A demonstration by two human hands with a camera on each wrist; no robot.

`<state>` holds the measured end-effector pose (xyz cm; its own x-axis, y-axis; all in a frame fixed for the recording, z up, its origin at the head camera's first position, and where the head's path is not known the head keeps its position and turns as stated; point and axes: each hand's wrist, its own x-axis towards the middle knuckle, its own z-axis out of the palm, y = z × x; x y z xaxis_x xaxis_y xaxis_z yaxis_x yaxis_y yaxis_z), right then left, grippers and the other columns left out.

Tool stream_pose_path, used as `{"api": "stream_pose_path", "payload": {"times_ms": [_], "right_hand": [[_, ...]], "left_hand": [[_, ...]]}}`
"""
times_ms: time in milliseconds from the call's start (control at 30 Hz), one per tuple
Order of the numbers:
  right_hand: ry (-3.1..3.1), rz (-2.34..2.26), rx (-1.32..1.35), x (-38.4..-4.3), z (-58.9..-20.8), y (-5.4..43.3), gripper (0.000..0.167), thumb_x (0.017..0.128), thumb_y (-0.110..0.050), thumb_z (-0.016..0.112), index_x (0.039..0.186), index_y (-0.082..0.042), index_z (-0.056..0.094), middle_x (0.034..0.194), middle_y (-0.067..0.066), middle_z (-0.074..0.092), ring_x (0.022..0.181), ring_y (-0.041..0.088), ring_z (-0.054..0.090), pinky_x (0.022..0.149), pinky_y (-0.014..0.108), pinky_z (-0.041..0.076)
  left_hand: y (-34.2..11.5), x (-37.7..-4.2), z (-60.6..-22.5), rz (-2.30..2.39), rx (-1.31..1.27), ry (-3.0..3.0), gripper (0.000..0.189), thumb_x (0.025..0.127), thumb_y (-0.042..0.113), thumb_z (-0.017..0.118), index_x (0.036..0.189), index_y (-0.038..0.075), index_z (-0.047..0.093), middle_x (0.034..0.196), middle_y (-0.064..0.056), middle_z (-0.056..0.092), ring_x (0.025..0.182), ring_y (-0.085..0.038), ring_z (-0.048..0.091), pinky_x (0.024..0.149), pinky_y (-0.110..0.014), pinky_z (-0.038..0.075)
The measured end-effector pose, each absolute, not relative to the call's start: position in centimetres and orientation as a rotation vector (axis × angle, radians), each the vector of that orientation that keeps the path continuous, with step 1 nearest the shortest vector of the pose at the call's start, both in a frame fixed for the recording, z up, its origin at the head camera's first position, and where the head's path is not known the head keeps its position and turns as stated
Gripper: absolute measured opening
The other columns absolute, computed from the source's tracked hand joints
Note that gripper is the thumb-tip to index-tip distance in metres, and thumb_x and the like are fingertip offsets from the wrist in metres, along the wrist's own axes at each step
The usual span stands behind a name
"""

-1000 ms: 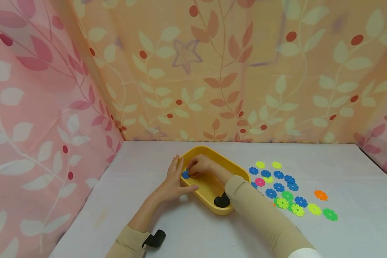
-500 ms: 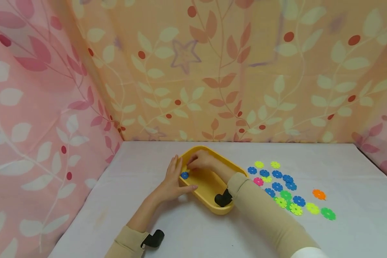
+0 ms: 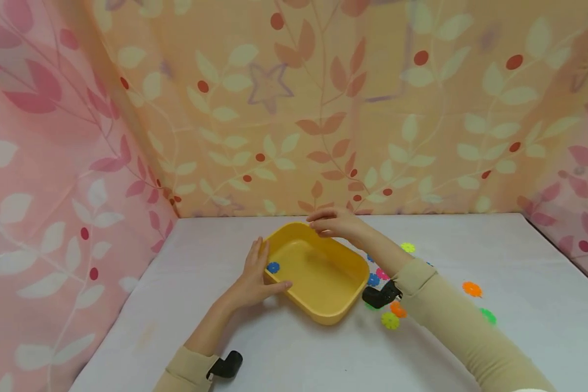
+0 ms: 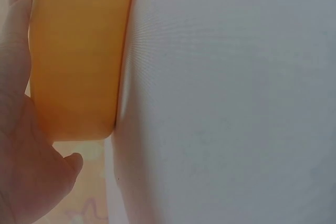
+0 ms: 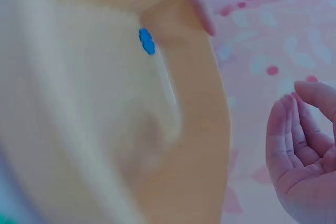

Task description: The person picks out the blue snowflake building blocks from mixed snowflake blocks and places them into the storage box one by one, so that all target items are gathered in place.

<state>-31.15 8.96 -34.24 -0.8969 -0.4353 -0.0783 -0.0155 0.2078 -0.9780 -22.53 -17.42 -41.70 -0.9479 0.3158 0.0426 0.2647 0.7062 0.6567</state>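
White tabletop (image 3: 294,359): yellow tray (image 3: 320,275) against your left hand (image 3: 253,279), fingers straight, likely for steadying; right hand (image 3: 340,223) loosely curled, empty.

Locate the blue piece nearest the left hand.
In the head view, the blue piece lies inside the yellow tub, at its left side, close to the left hand; the right wrist view shows it near an inner corner.

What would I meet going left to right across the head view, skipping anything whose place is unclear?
Left hand → blue piece in the yellow tray → right hand → pink piece → rightmost orange piece → rightmost green piece.
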Motion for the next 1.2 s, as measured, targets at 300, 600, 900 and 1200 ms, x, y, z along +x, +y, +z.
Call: {"api": "stream_pose_path", "payload": {"times_ms": [300, 600, 900, 1200], "right_hand": [[2.164, -1.836, -0.312, -28.3, -34.6, 15.5, 0.044, 0.095, -0.024, 0.066, 0.13, 0.0, 0.057, 0.131, 0.015, 0.053, 0.108, 0.028, 0.057, 0.098, 0.042, 0.046], [2.28, -1.662, -0.241, -25.5, -37.1, 20.7, 0.053, 0.095, -0.033, 0.065, 0.134, 0.0, 0.054, 0.135, 0.019, 0.054, 0.121, 0.036, 0.052, 0.099, 0.043, 0.045], [2.366, -1.523, -0.176, -23.2, -39.9, 24.8, 0.051, 0.093, -0.033, 0.067, 0.13, 0.001, 0.057, 0.122, 0.017, 0.061, 0.105, 0.028, 0.059, 0.09, 0.038, 0.052], [2.715, -1.223, -0.269, -21.9, -41.1, 27.9, 0.037, 0.09, -0.033, 0.07, 0.117, -0.007, 0.067, 0.103, 0.005, 0.066, 0.087, 0.022, 0.056, 0.071, 0.028, 0.052]], "left_hand": [[-17.6, -22.5, -41.6, 1.08, 0.536, 2.837, 0.116, 0.081, 0.057, 0.072, 0.156, 0.009, -0.003, 0.16, -0.008, -0.021, 0.146, -0.029, -0.018, 0.113, -0.06, 0.006], [-17.5, -22.5, -41.6, 1.069, 0.545, 2.873, 0.113, 0.083, 0.056, 0.07, 0.156, 0.006, 0.0, 0.161, -0.013, -0.016, 0.146, -0.034, -0.015, 0.112, -0.063, 0.007], [-17.4, -22.5, -41.8, 1.093, 0.516, 2.831, 0.113, 0.084, 0.056, 0.069, 0.157, 0.015, -0.005, 0.16, -0.006, -0.02, 0.146, -0.031, -0.014, 0.112, -0.062, 0.008], [-17.4, -22.5, -41.7, 1.115, 0.514, 2.829, 0.112, 0.084, 0.057, 0.069, 0.157, 0.016, -0.004, 0.16, -0.007, -0.02, 0.146, -0.037, -0.005, 0.111, -0.062, 0.013]]}}
